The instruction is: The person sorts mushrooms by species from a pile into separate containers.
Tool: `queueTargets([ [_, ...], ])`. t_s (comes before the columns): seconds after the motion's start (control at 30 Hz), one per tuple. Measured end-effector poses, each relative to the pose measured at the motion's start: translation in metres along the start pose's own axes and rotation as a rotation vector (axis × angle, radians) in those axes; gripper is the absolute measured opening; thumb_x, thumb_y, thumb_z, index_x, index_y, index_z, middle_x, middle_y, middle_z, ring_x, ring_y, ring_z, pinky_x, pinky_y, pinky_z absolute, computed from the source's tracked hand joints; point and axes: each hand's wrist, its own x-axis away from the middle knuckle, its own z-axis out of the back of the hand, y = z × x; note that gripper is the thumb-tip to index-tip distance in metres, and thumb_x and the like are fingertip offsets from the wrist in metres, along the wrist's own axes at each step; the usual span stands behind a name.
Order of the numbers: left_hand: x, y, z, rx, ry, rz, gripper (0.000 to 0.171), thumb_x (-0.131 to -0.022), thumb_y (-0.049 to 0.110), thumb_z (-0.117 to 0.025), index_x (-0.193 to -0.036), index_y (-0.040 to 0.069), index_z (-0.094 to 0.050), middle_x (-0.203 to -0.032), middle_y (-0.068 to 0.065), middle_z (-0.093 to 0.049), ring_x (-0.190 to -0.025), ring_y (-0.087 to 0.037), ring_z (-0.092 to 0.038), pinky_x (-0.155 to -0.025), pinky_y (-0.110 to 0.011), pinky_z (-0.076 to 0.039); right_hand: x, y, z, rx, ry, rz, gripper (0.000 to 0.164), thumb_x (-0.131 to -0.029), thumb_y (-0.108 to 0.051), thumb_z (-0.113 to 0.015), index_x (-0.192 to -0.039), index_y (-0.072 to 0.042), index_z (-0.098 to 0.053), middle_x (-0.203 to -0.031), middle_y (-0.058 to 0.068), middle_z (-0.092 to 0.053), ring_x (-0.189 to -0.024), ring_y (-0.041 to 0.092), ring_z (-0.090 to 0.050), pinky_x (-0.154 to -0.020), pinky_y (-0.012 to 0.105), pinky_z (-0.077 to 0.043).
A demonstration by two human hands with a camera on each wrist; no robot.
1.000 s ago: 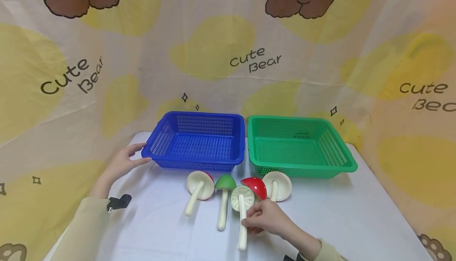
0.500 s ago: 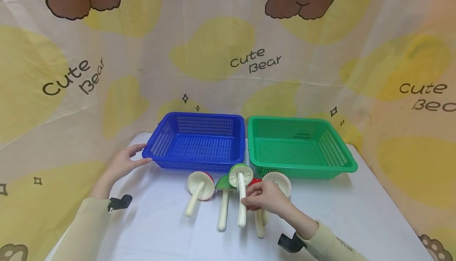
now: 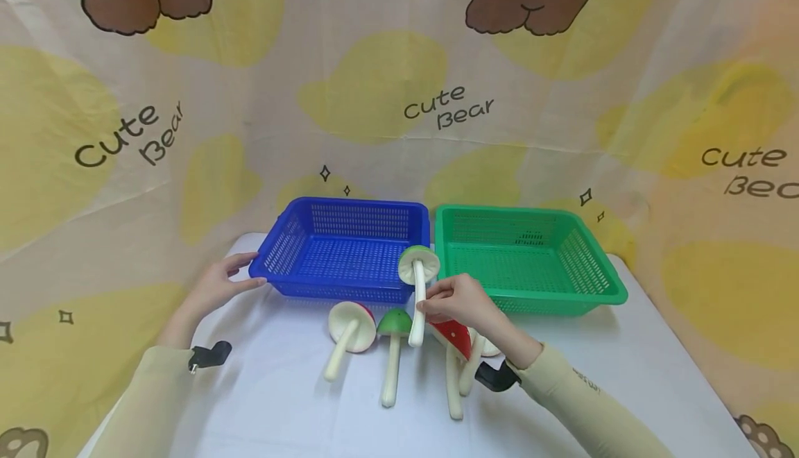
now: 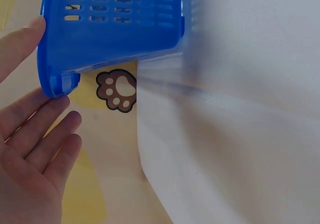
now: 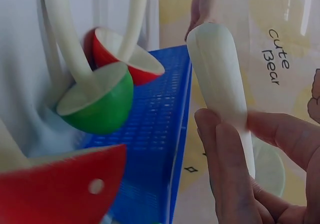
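My right hand (image 3: pixel 465 302) pinches the white stem of a green-capped toy mushroom (image 3: pixel 418 291) between thumb and fingers. In the head view its cap overlaps the blue basket's front right corner; up close in the right wrist view the stem (image 5: pixel 217 69) fills the grip. My left hand (image 3: pixel 215 288) holds the left front corner of the blue plastic basket (image 3: pixel 349 290), thumb and fingertips on either side of the rim (image 4: pixel 42 59). Below the baskets lie a red-capped mushroom (image 3: pixel 352 326), another green-capped one (image 3: pixel 394 323) and a red one with white dots (image 3: pixel 454 338).
A green plastic basket (image 3: pixel 530 295) stands right of the blue one. Another mushroom's stem (image 3: pixel 471 368) shows beside the dotted one, its cap partly behind my right hand. White cloth covers the table (image 3: pixel 281 402), with a bear-printed curtain (image 3: pixel 368 97) around it.
My right hand has lifted the green-capped mushroom off the table and carried it up and away to the blue basket's front edge. My left hand has stayed at the basket corner.
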Motion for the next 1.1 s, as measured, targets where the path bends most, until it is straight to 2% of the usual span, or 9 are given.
queueTargets([
  [0.1,0.001,0.000,0.000,-0.001,-0.005,0.004,0.073,-0.085,0.043,-0.068,-0.139,0.002,-0.044,-0.141,-0.025,-0.045,-0.123,-0.054,-0.042,-0.098,-0.064,-0.039,-0.010,-0.008,0.001,0.008,0.019,-0.003,0.024,-0.078,-0.014,-0.076,-0.092,0.004,-0.069,-0.080,0.014,-0.073,-0.074,0.028,-0.072,-0.068,0.037,-0.060],
  [0.37,-0.001,-0.004,-0.001,0.016,0.011,-0.021,0.070,-0.085,0.040,-0.069,-0.138,0.000,-0.046,-0.139,-0.025,-0.047,-0.123,-0.051,-0.045,-0.101,-0.061,-0.039,-0.041,-0.024,0.002,0.032,0.066,-0.028,0.022,-0.078,-0.015,-0.077,-0.092,0.000,-0.071,-0.079,0.012,-0.073,-0.069,0.021,-0.072,-0.066,0.033,-0.060],
  [0.7,-0.001,-0.003,0.000,0.011,0.013,-0.017,0.070,-0.085,0.040,-0.069,-0.138,0.000,-0.046,-0.139,-0.025,-0.047,-0.122,-0.051,-0.045,-0.100,-0.061,-0.039,-0.073,-0.034,0.000,0.012,0.102,-0.051,0.025,-0.078,-0.016,-0.078,-0.096,0.000,-0.072,-0.087,0.014,-0.073,-0.073,0.019,-0.073,-0.074,0.037,-0.059],
  [1.1,0.001,-0.003,-0.001,0.020,0.005,0.000,0.073,-0.085,0.042,-0.068,-0.139,0.000,-0.044,-0.140,-0.026,-0.045,-0.124,-0.051,-0.042,-0.101,-0.062,-0.038,-0.108,-0.050,-0.004,0.025,0.115,-0.098,0.028,-0.076,-0.021,-0.081,-0.093,-0.001,-0.072,-0.084,0.013,-0.073,-0.075,0.021,-0.073,-0.066,0.029,-0.060],
])
